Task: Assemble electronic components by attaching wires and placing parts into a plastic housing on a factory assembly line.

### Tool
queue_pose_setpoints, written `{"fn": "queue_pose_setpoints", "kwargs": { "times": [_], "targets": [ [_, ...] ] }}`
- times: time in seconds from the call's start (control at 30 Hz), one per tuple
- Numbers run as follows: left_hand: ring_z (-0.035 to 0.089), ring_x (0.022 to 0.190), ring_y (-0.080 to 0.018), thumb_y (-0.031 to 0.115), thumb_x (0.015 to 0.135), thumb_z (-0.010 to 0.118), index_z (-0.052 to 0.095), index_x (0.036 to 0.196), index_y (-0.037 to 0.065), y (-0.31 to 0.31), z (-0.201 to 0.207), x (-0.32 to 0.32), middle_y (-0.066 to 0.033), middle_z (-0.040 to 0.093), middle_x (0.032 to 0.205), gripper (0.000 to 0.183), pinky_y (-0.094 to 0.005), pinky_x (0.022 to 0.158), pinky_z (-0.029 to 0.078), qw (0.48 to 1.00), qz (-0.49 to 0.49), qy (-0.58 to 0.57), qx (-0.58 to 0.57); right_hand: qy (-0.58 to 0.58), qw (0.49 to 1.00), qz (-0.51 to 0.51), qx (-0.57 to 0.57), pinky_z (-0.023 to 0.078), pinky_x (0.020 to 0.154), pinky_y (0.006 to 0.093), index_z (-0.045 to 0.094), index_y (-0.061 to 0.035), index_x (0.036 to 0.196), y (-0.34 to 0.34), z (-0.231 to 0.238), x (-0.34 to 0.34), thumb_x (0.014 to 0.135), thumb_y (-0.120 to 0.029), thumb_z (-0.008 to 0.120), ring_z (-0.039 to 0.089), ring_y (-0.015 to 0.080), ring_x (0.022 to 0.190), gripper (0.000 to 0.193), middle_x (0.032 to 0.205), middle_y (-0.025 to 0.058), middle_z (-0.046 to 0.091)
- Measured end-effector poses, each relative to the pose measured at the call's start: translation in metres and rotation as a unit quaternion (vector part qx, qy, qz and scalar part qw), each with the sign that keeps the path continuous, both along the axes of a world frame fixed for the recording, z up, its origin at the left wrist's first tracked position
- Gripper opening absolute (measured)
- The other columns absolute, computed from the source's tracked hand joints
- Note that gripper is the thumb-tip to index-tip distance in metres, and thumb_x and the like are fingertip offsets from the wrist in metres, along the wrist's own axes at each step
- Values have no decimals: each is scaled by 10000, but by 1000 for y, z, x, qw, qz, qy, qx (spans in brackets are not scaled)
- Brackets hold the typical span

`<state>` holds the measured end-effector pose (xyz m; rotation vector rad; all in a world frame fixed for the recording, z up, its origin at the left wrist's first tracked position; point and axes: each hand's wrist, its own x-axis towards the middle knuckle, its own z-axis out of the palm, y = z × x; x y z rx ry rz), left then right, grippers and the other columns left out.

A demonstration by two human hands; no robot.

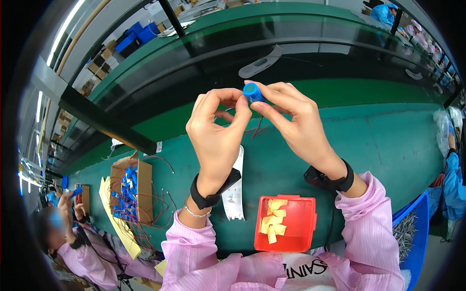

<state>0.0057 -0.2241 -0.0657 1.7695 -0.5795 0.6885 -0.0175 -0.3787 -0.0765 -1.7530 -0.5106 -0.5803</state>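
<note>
1. Workshop, head view (only one): green bench across front, dark belt line behind, boxes + shelving further back; co-worker in pink, far L.
2. R hand: pinching blue cylinder btwn thumb + fingers, end face turned toward cam. Held up above bench, upper centre of view.
3. L hand: thumb + forefinger drawn together at its L side, prob. touching; can't tell if gripping it or some small piece.
4. Thin lead below, btwn hands; can't tell if attached.
5. On bench: red tray w/ yellow pieces, near body; white curved part just L of tray; cardboard box further L, holding more blue cylinders + wires. Low R: blue bin w/ metal pins.
6. Step in hand (judged): two-handed fingertip work on cylinder, maybe fitting yellow piece; can't make one out on it, so unsure.
7. Next move prob. calls for: steady R pinch, light L fingertips around side, keeping lead clear.
</note>
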Motion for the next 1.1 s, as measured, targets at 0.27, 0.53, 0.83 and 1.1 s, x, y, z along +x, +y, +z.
{"fn": "queue_pose_setpoints", "kwargs": {
  "times": [0.27, 0.53, 0.83, 1.1],
  "targets": [
    [644, 786, -106, 58, 865, 684, 678, 929, -19, 0, 4, 0, -53, 691, 860, 100, -240, 671, 519, 986, -90, 103, -98, 107, 983, 99, 113, 531, 853, 273, 634, -15, 1238, -6, 3, 4, 929, -148, 655, 566, 125, 1010, 337, 1092, 56, 520],
    [670, 771, -116, 61, 861, 705, 709, 944, -34, 4, 5, -1, -86, 721, 844, 126, -247, 729, 526, 992, -85, 67, -71, 74, 990, 80, 92, 539, 791, 256, 627, -16, 1250, -6, 3, 3, 933, -132, 645, 590, 117, 969, 338, 1059, 54, 539],
    [674, 772, -120, 57, 862, 703, 709, 948, -44, 9, 9, -2, -91, 721, 839, 133, -245, 730, 523, 990, -87, 95, -56, 59, 996, 36, 48, 540, 744, 256, 637, -13, 1232, -1, 7, -5, 923, -118, 655, 594, 120, 917, 327, 1018, 56, 539],
    [674, 815, -128, 58, 874, 691, 705, 957, -41, 10, 10, -4, -90, 716, 870, 130, -251, 760, 523, 982, -114, 125, -86, 71, 991, 54, 103, 520, 709, 235, 624, 17, 1237, 4, 1, -3, 924, -126, 661, 555, 100, 890, 346, 980, 42, 505]
  ]
}}
